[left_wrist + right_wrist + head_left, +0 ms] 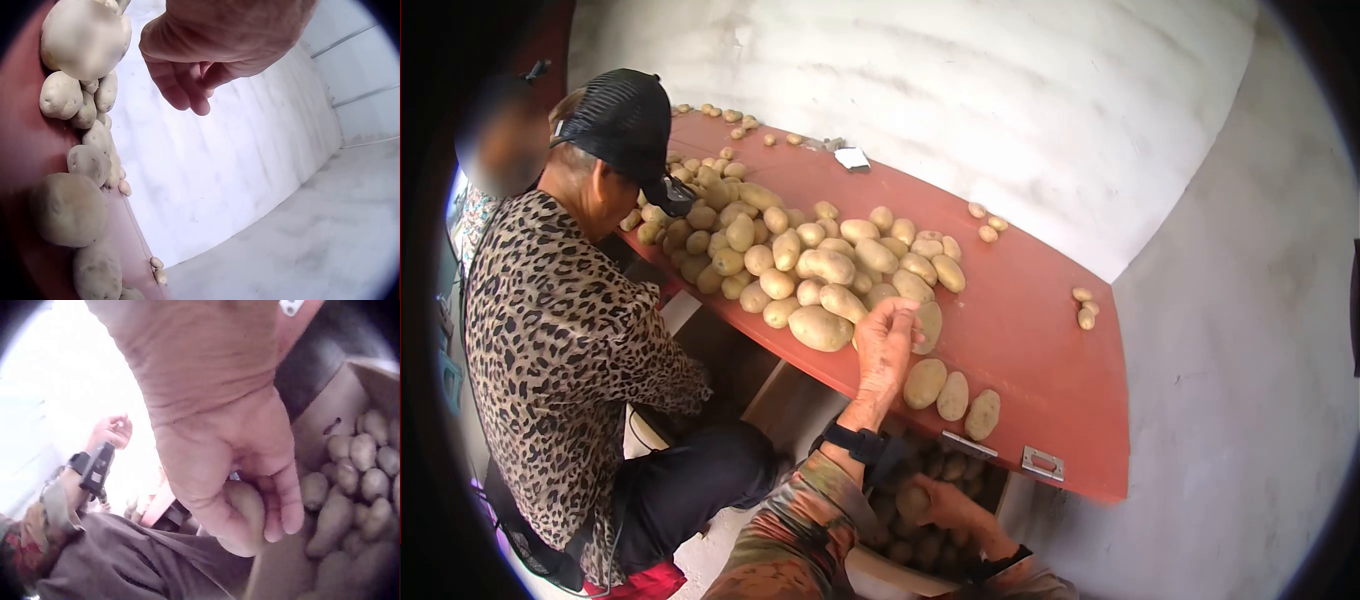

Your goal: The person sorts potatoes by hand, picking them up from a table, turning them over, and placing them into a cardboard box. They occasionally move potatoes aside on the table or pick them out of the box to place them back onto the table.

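My left hand [887, 345] is raised in front of the near edge of the potato pile [830, 265]. Its fingers are loosely bent, and the left wrist view shows nothing between them. Low under the table edge, my right hand [956, 508] grips a potato [247, 506] between thumb and curled fingers. That hand is at a cardboard box [344, 394] holding many potatoes [362, 453]. Three potatoes stand in a short row by the table's front edge, among them a pale oval potato [953, 396].
The red table [1040, 380] runs along a white wall [960, 120]. Small potatoes [1085, 308] lie near its right end, and a metal latch plate [1043, 463] is at its front edge. A person in a leopard-print top [560, 370] sits close on the left.
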The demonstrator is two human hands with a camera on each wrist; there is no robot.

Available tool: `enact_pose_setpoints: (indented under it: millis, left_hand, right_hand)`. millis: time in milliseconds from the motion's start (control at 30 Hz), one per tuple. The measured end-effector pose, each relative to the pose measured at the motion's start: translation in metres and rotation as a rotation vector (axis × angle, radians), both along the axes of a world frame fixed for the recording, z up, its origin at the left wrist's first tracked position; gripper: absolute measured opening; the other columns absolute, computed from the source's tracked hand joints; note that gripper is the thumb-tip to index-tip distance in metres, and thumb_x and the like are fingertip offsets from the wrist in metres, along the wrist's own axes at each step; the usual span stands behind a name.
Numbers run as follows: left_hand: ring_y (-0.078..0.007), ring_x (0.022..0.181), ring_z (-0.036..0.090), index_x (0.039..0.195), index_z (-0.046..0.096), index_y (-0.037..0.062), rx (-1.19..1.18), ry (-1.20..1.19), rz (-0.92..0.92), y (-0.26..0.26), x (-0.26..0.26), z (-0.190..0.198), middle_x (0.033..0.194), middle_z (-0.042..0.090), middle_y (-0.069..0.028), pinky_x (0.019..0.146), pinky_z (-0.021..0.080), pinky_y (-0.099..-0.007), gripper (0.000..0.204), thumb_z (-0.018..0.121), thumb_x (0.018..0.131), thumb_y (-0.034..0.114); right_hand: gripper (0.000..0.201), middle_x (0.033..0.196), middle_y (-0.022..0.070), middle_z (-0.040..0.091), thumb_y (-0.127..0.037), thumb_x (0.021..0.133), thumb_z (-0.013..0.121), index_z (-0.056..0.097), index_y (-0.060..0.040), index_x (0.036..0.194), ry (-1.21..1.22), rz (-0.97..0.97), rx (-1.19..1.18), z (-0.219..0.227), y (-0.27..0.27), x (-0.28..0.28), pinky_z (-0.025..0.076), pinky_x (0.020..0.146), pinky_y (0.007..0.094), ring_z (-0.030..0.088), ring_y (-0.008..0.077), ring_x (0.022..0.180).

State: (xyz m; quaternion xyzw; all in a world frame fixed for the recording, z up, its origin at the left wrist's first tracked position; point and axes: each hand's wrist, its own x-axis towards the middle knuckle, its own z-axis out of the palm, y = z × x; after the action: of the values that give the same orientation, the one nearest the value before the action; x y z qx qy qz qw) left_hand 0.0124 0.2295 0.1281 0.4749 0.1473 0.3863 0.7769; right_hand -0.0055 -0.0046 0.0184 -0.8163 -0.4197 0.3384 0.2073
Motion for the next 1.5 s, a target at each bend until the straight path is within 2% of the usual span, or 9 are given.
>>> enact_pose_setpoints:
  millis: [67,167,267,567,967,1067,1100,1167,1500]
  left_hand:
    - [-0.0089,0.056,0.055,0.093,0.065,0.0031,0.016,-0.032,0.016,0.0,0.001,0.0,0.071,0.058,-0.003,0.052,0.045,-0.0223,0.014,0.052,0.089,0.006]
    - [-0.0092,0.056,0.055,0.093,0.065,0.0028,0.022,-0.026,0.008,0.0,0.002,0.0,0.07,0.058,-0.0033,0.052,0.046,-0.0228,0.013,0.053,0.089,0.006]
    - [-0.0095,0.056,0.055,0.093,0.065,0.0027,-0.004,-0.04,-0.001,0.001,0.005,-0.001,0.07,0.058,-0.0034,0.053,0.046,-0.0236,0.012,0.054,0.09,0.007]
    - [-0.009,0.056,0.055,0.092,0.065,0.0028,0.044,-0.007,-0.007,0.0,0.0,0.005,0.071,0.058,-0.0027,0.053,0.046,-0.0231,0.012,0.054,0.089,0.007]
    - [-0.0084,0.056,0.055,0.094,0.065,0.0037,0.034,-0.006,-0.054,-0.005,0.001,0.007,0.071,0.058,-0.0022,0.051,0.045,-0.0224,0.013,0.054,0.089,0.007]
    - [-0.0078,0.056,0.054,0.094,0.065,0.0039,0.05,0.005,-0.061,-0.003,0.005,0.002,0.071,0.058,-0.0019,0.051,0.045,-0.0216,0.013,0.053,0.09,0.007]
    - [-0.0078,0.056,0.054,0.094,0.065,0.0039,0.053,0.006,-0.061,-0.002,0.006,0.001,0.071,0.058,-0.0019,0.051,0.045,-0.0216,0.013,0.053,0.09,0.007]
    - [-0.0075,0.056,0.055,0.094,0.065,0.0041,0.042,0.012,-0.074,-0.001,0.006,-0.001,0.072,0.059,-0.0018,0.051,0.045,-0.0209,0.014,0.052,0.089,0.007]
    - [-0.0079,0.056,0.055,0.094,0.065,0.004,0.056,0.03,-0.114,-0.001,0.014,-0.011,0.073,0.061,-0.0023,0.051,0.045,-0.0214,0.015,0.052,0.089,0.008]
  right_hand:
    - [0.055,0.096,0.0102,0.064,-0.003,0.067,0.068,0.052,-0.0124,0.118,0.315,-0.131,0.111,0.031,0.005,0.003,0.05,0.079,0.0326,0.063,0.0215,0.091]
    - [0.053,0.095,0.0046,0.06,-0.001,0.069,0.067,0.051,-0.013,0.117,0.167,-0.113,0.318,0.068,0.01,0.013,0.048,0.08,0.0293,0.058,0.0145,0.09]
    - [0.053,0.101,0.0037,0.059,-0.002,0.07,0.068,0.05,-0.013,0.118,0.258,-0.298,0.292,0.11,0.015,0.024,0.047,0.082,0.0289,0.056,0.0138,0.093]
    - [0.045,0.094,0.0071,0.056,-0.004,0.066,0.074,0.048,-0.0043,0.102,-0.022,-0.536,0.687,0.109,0.04,0.104,0.047,0.078,0.0302,0.055,0.016,0.09]
    - [0.045,0.078,0.0103,0.058,-0.019,0.06,0.079,0.047,-0.0032,0.087,-0.279,-0.734,0.438,0.096,0.094,0.15,0.046,0.067,0.0345,0.057,0.0212,0.077]
    - [0.039,0.083,0.0145,0.061,-0.02,0.063,0.077,0.052,-0.0015,0.088,-0.101,-0.845,0.56,0.043,0.109,0.191,0.047,0.07,0.0375,0.06,0.0269,0.079]
    - [0.039,0.083,0.0145,0.061,-0.02,0.063,0.077,0.052,-0.0015,0.088,-0.099,-0.845,0.563,0.041,0.112,0.192,0.047,0.07,0.0375,0.06,0.0269,0.079]
    - [0.029,0.081,0.013,0.062,-0.019,0.071,0.073,0.055,-0.0012,0.086,-0.529,-0.69,0.344,0.036,0.117,0.192,0.049,0.065,0.0345,0.061,0.0202,0.074]
    - [0.024,0.07,0.011,0.063,-0.019,0.075,0.069,0.057,0.0,0.085,-0.404,-0.65,0.235,0.042,0.116,0.203,0.048,0.046,0.0282,0.062,0.0173,0.052]
